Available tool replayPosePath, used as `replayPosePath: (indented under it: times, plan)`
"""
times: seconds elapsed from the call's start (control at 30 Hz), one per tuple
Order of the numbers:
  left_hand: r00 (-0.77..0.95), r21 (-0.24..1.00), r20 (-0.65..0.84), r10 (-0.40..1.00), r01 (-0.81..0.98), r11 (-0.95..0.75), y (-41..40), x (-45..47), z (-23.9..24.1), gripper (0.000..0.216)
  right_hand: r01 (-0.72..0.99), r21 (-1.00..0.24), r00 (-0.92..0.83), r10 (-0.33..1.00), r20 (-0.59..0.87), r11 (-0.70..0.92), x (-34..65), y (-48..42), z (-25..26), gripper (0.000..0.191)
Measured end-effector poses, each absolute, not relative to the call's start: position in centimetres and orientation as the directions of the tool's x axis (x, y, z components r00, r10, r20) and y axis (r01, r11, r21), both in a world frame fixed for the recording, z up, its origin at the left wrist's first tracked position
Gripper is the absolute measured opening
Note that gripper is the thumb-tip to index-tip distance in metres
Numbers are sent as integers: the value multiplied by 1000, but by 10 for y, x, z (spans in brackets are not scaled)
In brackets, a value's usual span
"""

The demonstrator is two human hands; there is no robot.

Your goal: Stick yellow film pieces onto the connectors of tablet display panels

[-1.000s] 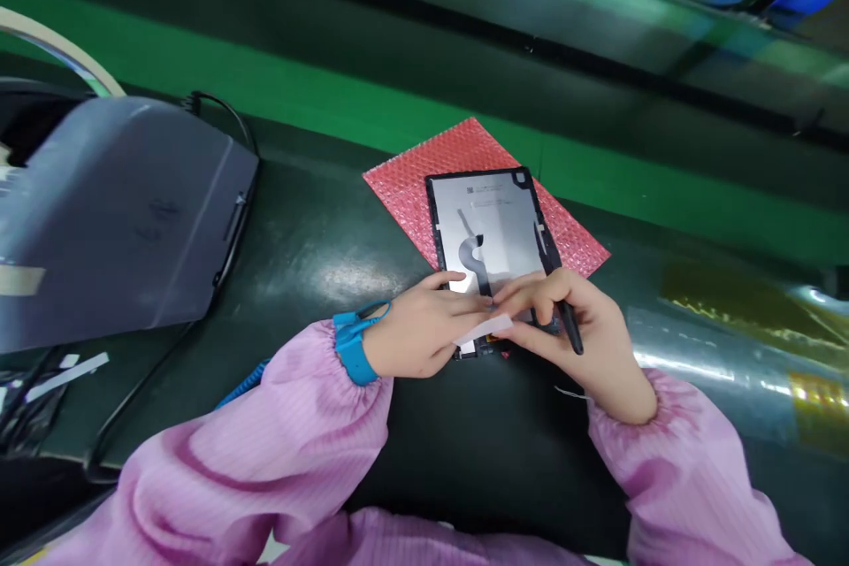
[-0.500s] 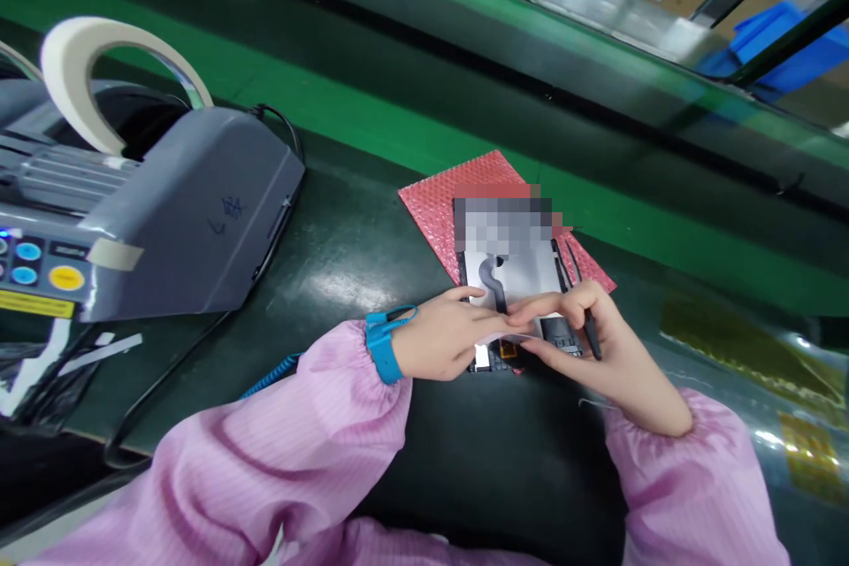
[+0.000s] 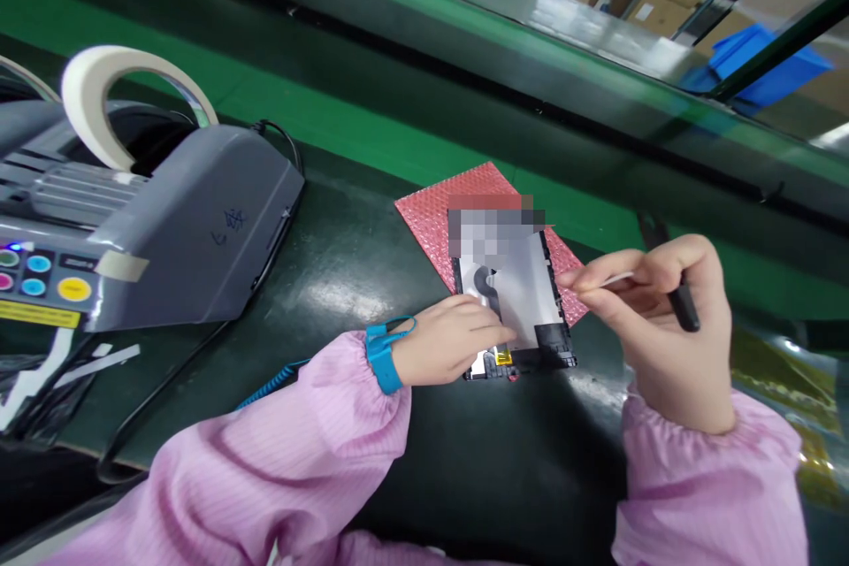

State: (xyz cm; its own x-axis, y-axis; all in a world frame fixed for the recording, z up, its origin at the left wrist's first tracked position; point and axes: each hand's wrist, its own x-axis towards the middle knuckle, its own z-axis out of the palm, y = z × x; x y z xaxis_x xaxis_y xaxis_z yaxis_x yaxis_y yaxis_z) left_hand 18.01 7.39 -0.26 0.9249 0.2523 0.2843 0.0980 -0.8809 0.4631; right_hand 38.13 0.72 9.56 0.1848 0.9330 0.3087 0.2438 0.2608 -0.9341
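Note:
A flat electronic device part (image 3: 523, 283), silvery with a black frame, lies on a pink bubble-wrap sheet (image 3: 424, 217); its upper end is blurred out. A dark curved flex cable (image 3: 486, 283) runs down its face, with a small yellow patch (image 3: 504, 356) near the lower edge. My left hand (image 3: 457, 336) rests open on the lower left of the part, fingers stretched over the cable. To the right, raised and apart from the part, my right hand (image 3: 669, 318) pinches a thin white strip (image 3: 618, 279) between thumb and forefinger. Black tweezers (image 3: 684, 305) are tucked in the same hand.
A grey tape dispenser (image 3: 199, 239) with a large cream tape ring (image 3: 93, 106) stands at the left, its black cable (image 3: 165, 380) on the dark table. A blue wrist strap (image 3: 383, 358) with a coiled cord is on my left wrist. Amber film (image 3: 789, 380) lies at the right.
My right hand has moved up and right, away from the device part, with the white strip and tweezers. My left hand stays on the part. The view has shifted slightly.

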Motion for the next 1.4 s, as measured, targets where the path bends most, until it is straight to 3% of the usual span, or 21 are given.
replayPosePath:
  times: [0.17, 0.3, 0.43, 0.77, 1.17, 1.4]
  plan:
    - [908, 224, 255, 333, 280, -934, 63, 185, 4, 23, 289, -941, 44, 979, 199, 179, 386, 29, 79, 45]
    - [905, 143, 235, 355, 329, -933, 56, 186, 6, 24, 269, -962, -79, 997, 17, 37, 385, 42, 48, 48]
    - [907, 142, 203, 370, 347, -927, 55, 184, 8, 24, 330, -944, -106, 993, -47, -9, 381, 46, 32, 48]
    - [902, 105, 200, 382, 368, -924, 51, 185, 5, 30, 522, -846, -100, 993, 62, 106, 378, 48, 23, 34]
    - [852, 121, 228, 471, 456, -882, 45, 188, 8, 24, 540, -837, -107, 993, 42, 94, 378, 51, 23, 31]
    - [860, 128, 172, 480, 464, -877, 45, 188, 7, 29, 554, -830, -71, 997, 27, 62, 375, 49, 27, 31]
